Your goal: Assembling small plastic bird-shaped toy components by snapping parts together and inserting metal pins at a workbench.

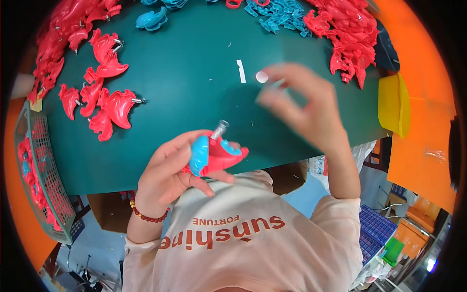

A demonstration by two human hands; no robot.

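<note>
My left hand (168, 168) holds a red and blue plastic toy part (219, 158) above the near edge of the table, in front of my shirt. A metal spring (220, 129) sticks up from the part's top. Over the table to the right, my right hand (306, 104) is blurred by motion. Its thumb and forefinger close on a small pale-blue plastic piece, whose shape is smeared. Beside those fingertips lies a white round disc (261, 77). A narrow white strip (241, 71) is to the disc's left.
Red curved parts with springs (119, 107) lie on the green table (185, 82) at left. Red heaps (348, 34) fill both far corners. Small blue pieces (282, 17) and a blue shell (151, 19) lie at the back. A mesh basket (53, 170) stands left, a yellow bin (393, 104) right.
</note>
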